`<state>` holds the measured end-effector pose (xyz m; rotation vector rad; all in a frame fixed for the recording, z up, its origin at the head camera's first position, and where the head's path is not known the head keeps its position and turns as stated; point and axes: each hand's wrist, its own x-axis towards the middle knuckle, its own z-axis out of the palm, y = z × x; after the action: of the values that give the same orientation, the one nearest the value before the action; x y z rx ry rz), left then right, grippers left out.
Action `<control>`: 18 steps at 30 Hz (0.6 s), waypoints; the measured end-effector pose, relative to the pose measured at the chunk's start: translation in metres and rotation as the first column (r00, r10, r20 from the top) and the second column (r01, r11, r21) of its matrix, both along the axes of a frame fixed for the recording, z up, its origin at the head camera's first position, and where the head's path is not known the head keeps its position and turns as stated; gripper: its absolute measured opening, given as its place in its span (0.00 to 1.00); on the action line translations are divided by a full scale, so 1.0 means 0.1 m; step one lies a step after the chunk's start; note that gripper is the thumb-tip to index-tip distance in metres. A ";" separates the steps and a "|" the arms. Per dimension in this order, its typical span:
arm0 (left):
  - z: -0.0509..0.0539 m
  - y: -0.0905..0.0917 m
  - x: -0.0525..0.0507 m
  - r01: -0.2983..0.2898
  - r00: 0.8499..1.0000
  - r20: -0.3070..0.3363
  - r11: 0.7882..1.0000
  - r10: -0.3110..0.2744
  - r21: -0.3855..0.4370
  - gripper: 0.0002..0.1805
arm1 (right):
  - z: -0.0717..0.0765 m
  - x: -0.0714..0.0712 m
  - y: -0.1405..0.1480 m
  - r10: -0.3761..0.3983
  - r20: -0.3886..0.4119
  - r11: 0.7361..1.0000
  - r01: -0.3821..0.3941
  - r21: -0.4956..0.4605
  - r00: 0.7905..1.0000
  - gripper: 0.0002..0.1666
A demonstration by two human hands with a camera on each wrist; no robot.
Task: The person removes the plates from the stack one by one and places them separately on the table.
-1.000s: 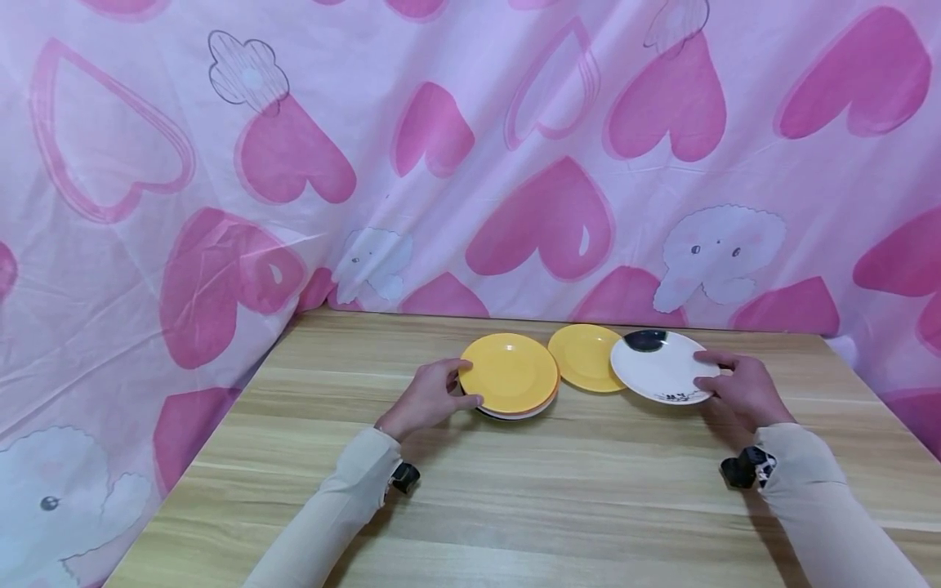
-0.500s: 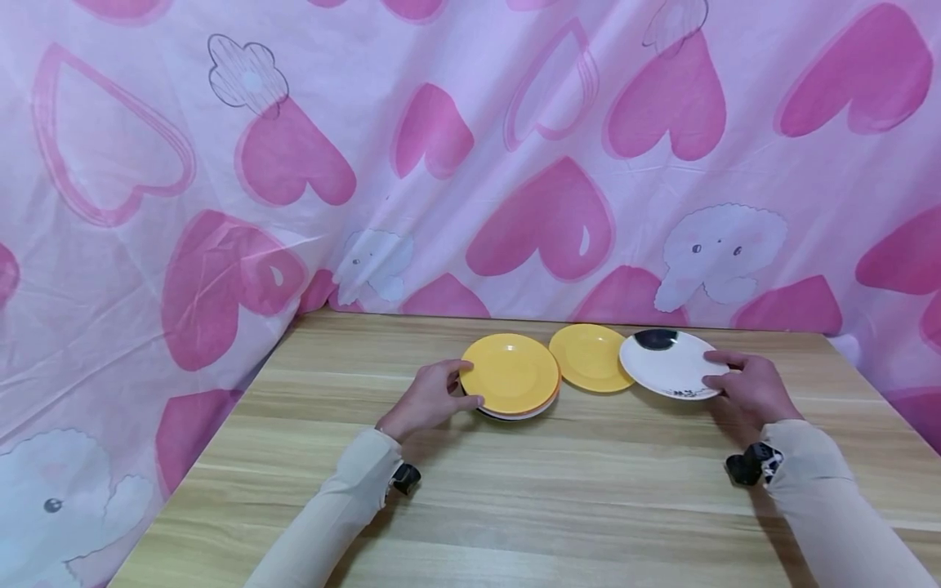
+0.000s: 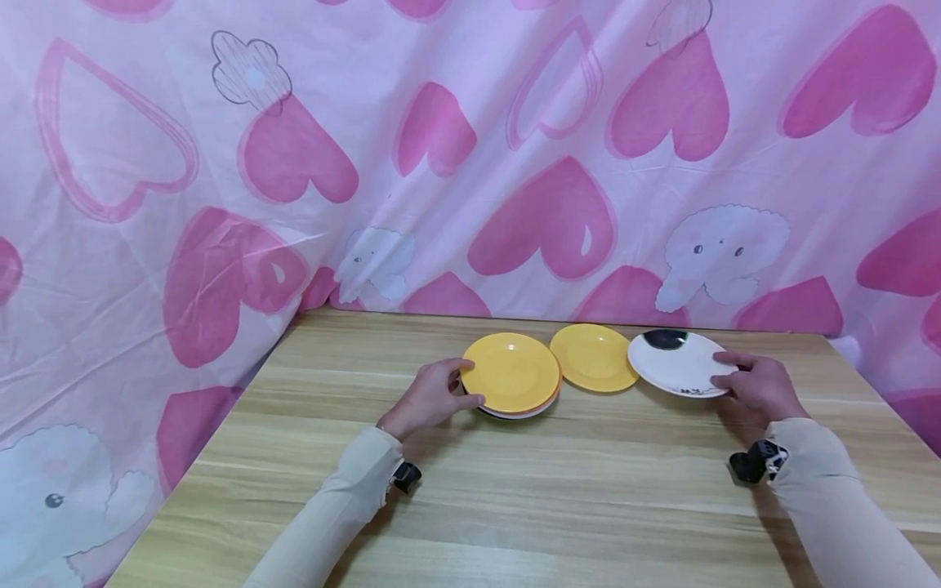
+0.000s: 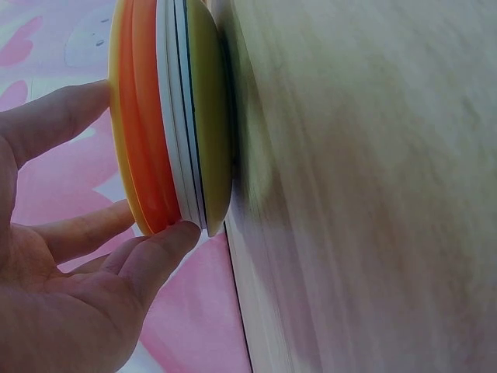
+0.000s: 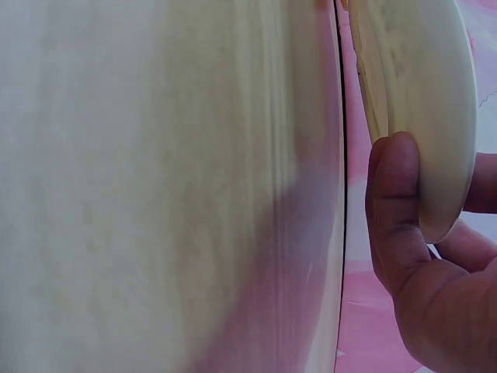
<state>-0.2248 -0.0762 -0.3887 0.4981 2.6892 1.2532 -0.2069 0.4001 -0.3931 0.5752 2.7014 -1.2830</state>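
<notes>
A stack of several plates, topped by a yellow plate [image 3: 510, 371], has its left rim between the thumb and fingers of my left hand [image 3: 426, 400]. Orange and white rims [image 4: 177, 116] show under the top plate in the left wrist view, where the left hand [image 4: 78, 272] touches them with its fingertips. My right hand [image 3: 760, 390] pinches the right rim of a white plate [image 3: 680, 367] with a black patch. From the right wrist, its pale underside [image 5: 431, 101] appears raised off the table, gripped by the right hand [image 5: 443, 295].
Another yellow plate [image 3: 592, 359] lies between the stack and the white plate, near the back edge of the wooden table [image 3: 544, 498]. Behind the table hangs a pink curtain [image 3: 500, 196] with hearts.
My right hand has moved the white plate a little to the right, so it covers less of the yellow plate beside it. The left hand and the stack stay in place.
</notes>
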 end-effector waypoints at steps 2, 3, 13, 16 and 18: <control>0.00 0.00 0.00 0.002 1.000 0.002 1.000 -0.002 0.008 0.34 | 0.00 0.00 0.01 0.006 -0.008 1.000 -0.006 0.006 1.000 0.38; 0.00 0.00 0.00 0.003 1.000 0.006 1.000 -0.003 0.013 0.34 | 0.00 0.00 0.02 0.008 -0.012 1.000 -0.007 0.006 1.000 0.37; -0.01 -0.01 0.00 0.001 1.000 0.019 1.000 -0.001 0.016 0.34 | -0.01 -0.01 0.10 -0.031 0.017 0.999 0.031 -0.013 0.999 0.38; -0.01 -0.01 0.00 0.003 1.000 0.021 1.000 -0.003 0.020 0.34 | -0.01 -0.01 0.11 -0.039 0.020 0.999 0.039 -0.017 0.999 0.38; 0.00 -0.01 0.00 0.002 1.000 0.019 1.000 -0.003 0.020 0.34 | -0.01 -0.01 0.12 -0.041 0.017 0.999 0.042 -0.023 0.999 0.39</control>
<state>-0.2249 -0.0777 -0.3890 0.4893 2.6621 1.2791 -0.2083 0.4117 -0.3945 0.6397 2.6714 -1.3118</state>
